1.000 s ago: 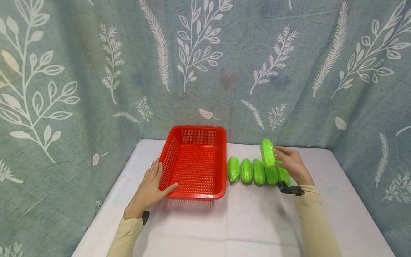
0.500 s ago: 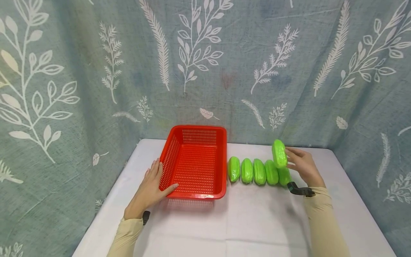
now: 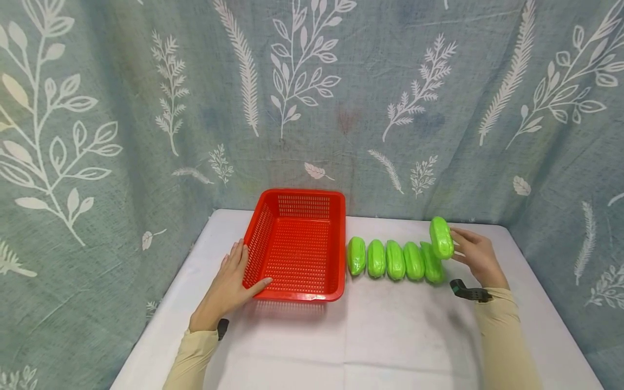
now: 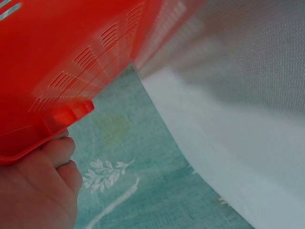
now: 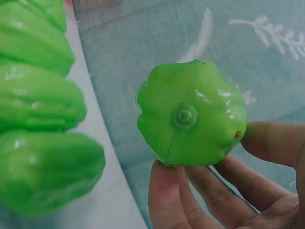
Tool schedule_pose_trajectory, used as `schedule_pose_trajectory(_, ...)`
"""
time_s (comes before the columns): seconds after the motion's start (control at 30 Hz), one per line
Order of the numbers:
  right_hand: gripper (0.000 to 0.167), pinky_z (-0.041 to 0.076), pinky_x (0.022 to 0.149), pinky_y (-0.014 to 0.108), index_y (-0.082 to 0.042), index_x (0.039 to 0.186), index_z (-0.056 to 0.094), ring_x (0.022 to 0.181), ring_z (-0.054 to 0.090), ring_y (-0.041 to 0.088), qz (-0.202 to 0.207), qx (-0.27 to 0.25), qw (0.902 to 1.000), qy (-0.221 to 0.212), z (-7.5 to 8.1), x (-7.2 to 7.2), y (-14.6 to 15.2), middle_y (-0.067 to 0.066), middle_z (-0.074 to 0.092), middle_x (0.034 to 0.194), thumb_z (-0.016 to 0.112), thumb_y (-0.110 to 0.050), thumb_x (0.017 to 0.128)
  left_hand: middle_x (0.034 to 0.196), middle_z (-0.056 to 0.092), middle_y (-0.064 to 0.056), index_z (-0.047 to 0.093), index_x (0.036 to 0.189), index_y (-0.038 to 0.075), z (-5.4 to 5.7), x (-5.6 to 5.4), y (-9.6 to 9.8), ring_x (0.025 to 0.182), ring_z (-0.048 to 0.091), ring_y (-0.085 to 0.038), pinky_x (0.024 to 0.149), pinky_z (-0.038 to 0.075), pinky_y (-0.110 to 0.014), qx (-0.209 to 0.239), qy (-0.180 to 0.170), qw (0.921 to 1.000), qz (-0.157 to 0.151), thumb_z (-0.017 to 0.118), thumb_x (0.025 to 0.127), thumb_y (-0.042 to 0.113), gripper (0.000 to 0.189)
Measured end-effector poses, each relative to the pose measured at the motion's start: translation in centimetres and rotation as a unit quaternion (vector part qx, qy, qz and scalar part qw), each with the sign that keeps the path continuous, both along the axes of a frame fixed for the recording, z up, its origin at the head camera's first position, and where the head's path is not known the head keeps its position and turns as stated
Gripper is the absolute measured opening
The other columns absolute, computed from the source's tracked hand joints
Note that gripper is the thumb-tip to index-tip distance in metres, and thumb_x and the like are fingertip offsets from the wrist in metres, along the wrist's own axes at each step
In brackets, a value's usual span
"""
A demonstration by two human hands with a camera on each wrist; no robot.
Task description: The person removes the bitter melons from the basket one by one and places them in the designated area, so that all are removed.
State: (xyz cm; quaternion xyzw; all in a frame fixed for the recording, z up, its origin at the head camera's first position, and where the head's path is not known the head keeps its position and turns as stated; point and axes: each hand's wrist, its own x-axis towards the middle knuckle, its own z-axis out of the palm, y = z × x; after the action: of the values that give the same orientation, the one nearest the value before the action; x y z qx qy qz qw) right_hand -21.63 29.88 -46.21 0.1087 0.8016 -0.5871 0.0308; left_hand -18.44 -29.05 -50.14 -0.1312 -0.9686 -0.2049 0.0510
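Observation:
My right hand (image 3: pixel 476 253) holds a glossy, ridged green gourd (image 3: pixel 441 238) above the right end of a row. In the right wrist view, thumb and fingertips pinch the sides of this gourd (image 5: pixel 190 138), and its small round stem nub faces the camera. Several similar gourds (image 3: pixel 395 260) lie side by side on the table, to the right of a red plastic basket (image 3: pixel 336 244). At the basket's near left corner, my left hand (image 3: pixel 226 286) grips the rim, thumb over the front edge and fingers along the left side. The left wrist view shows fingers (image 4: pixel 61 151) curled at the rim.
A white cloth covers the table (image 3: pixel 390 336). Behind and on both sides hangs a grey-green curtain (image 3: pixel 312 151) with white leaf patterns. Through the basket's slotted walls nothing shows inside it.
My right hand has moved to the right with the held gourd, from over the row to its right end, uncovering the gourds below. The left hand and basket stay put.

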Motion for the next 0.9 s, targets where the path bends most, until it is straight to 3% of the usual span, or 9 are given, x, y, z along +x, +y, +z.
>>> schedule_pose_trajectory(0.17,0.08,0.057,0.082,0.014,0.0,0.16,0.033,0.099,0.057,-0.006,-0.008,0.01,0.9999,-0.004,-1.0,0.1,1.1,0.024,0.038,0.161,0.048,-0.056,0.105,0.175,0.0,-0.017,0.013,0.163,-0.005,-0.1,0.0,-0.2,0.162,0.007,-0.041,0.129,0.014,-0.061,0.001,0.004,1.0,0.002,0.063,0.09,0.071,0.117)
schedule_pose_trajectory(0.53,0.078,0.057,0.08,0.015,0.002,0.16,0.032,0.137,0.051,0.037,-0.023,0.025,0.9987,-0.039,-2.9,0.1,2.7,0.028,0.034,0.164,0.045,-0.053,0.107,0.175,0.002,-0.018,0.015,0.163,-0.005,0.0,0.1,-0.2,0.162,0.008,-0.042,0.129,0.014,-0.062,0.005,0.01,0.9999,0.001,0.064,0.09,0.069,0.115)
schedule_pose_trajectory(0.77,0.078,0.055,0.105,0.043,0.004,0.16,0.029,0.145,0.044,0.046,-0.031,0.034,0.9964,-0.071,-4.0,0.1,3.1,0.029,0.032,0.164,0.042,-0.052,0.108,0.175,0.002,-0.019,0.014,0.163,-0.006,-0.1,0.0,-0.1,0.162,0.007,-0.041,0.129,0.014,-0.062,0.001,0.011,0.9999,0.0,0.063,0.09,0.07,0.116)
schedule_pose_trajectory(0.9,0.078,0.058,0.097,0.034,0.006,0.16,0.03,0.143,0.045,0.046,-0.029,0.034,0.9961,-0.076,-4.8,0.0,3.6,0.031,0.032,0.164,0.043,-0.051,0.108,0.175,0.002,-0.019,0.014,0.163,-0.006,0.0,0.1,0.0,0.162,0.007,-0.042,0.129,0.014,-0.062,0.0,0.009,1.0,0.0,0.063,0.09,0.07,0.116)
